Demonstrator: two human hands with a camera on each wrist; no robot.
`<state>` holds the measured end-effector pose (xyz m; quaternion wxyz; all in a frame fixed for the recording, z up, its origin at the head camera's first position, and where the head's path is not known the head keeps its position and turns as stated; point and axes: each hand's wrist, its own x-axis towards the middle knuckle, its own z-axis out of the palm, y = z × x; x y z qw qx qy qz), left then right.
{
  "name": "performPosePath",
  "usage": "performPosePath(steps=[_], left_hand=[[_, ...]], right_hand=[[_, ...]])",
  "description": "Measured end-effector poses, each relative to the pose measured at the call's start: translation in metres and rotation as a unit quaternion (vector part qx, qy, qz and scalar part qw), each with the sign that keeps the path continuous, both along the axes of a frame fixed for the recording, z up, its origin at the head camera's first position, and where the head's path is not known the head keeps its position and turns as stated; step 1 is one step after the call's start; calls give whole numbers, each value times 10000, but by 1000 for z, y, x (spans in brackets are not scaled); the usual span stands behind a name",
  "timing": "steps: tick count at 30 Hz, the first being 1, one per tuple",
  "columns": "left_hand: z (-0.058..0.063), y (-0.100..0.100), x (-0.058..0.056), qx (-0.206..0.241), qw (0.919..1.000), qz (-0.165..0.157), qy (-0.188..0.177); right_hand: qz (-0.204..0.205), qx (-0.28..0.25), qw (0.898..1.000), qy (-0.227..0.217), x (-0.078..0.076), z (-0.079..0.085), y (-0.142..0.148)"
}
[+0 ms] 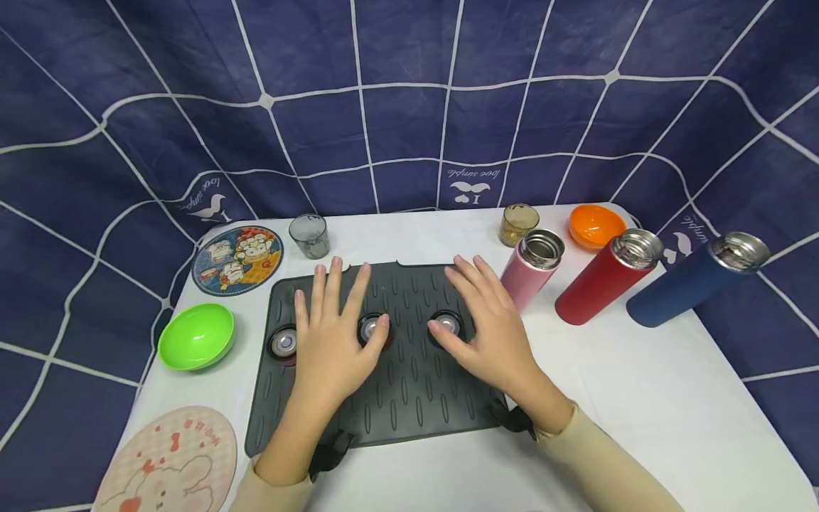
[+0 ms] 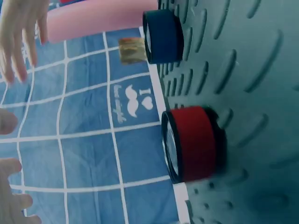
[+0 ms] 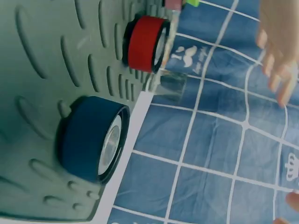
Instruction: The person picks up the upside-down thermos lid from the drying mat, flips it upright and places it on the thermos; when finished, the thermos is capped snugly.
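Note:
Both hands hover over a dark grey ridged mat (image 1: 409, 384), fingers spread and holding nothing. My left hand (image 1: 333, 352) is between a pinkish bottle lid (image 1: 284, 344) at the mat's left and a red bottle lid (image 2: 194, 143). Its thumb overlaps the red lid in the head view. My right hand (image 1: 495, 338) is over the mat's right side, its thumb overlapping the blue bottle lid (image 3: 88, 140). The lids rest on the mat, metallic centres facing up. Just right of the mat, an open pink bottle (image 1: 527, 274) stands partly behind the right fingers.
Open red (image 1: 598, 284) and blue bottles (image 1: 687, 288) stand at right. An orange bowl (image 1: 595, 226) and amber glass (image 1: 517, 224) are behind. Grey glass (image 1: 310, 236), round picture mat (image 1: 237, 260), green bowl (image 1: 196, 336) and pink bear mat (image 1: 173, 462) line the left.

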<state>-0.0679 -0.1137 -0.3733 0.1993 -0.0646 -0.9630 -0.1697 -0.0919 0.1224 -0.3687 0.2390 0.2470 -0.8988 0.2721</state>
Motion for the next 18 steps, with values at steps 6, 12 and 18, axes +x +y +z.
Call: performPosePath(steps=[6, 12, 18], left_hand=[[-13, -34, 11, 867, 9951, 420, -213], [-29, -66, 18, 1339, 9828, 982, -810], [-43, -82, 17, 1405, 9747, 1210, -1251]], right_hand=[[483, -1570, 9851, 502, 14, -7, 29], [255, -2624, 9611, 827, 20, -20, 59], [-305, -3151, 9485, 139, 21, -18, 70]])
